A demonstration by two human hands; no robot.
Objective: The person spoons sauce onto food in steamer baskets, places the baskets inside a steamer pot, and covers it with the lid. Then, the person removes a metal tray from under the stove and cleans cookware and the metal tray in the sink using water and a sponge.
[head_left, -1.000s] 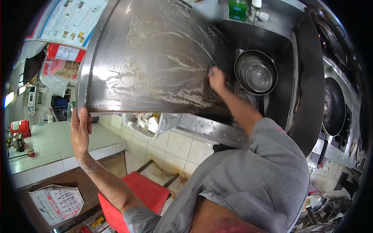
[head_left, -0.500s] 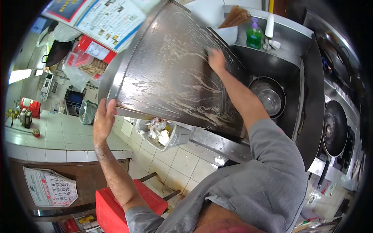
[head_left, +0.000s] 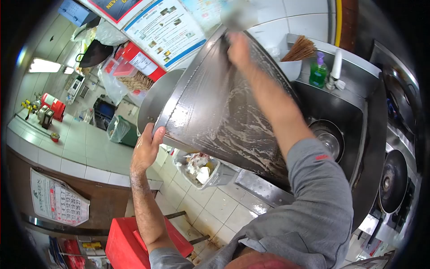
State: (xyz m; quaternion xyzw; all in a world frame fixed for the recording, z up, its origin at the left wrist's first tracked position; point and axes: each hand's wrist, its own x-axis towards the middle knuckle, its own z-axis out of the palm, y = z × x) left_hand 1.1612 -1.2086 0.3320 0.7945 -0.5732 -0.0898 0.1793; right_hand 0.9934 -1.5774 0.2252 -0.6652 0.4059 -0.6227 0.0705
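Observation:
A large metal tray (head_left: pixel 192 107) with raised edges stands tilted over the sink, its face streaked with suds. My left hand (head_left: pixel 147 145) is closed on its lower left corner, thumb over the rim. My right hand (head_left: pixel 239 49) is at the tray's upper end, blurred by motion, its fingers pressed round what looks like a dark grey scrubbing pad. That pad is too smeared to see clearly. To the right is the dark sink basin (head_left: pixel 354 116), with a round metal pan (head_left: pixel 329 141) inside, partly behind my right arm.
A green soap bottle (head_left: pixel 318 71), a white faucet (head_left: pixel 337 67) and a straw brush (head_left: pixel 299 48) stand behind the basin. A bin with rubbish (head_left: pixel 197 172) is below the tray. A red stool (head_left: pixel 130 244) stands at lower left, a frying pan (head_left: pixel 393 181) on the stove at right.
My right hand has swept up from the tray's right middle part to its upper end. The left hand keeps its hold on the corner. The whole view has shifted.

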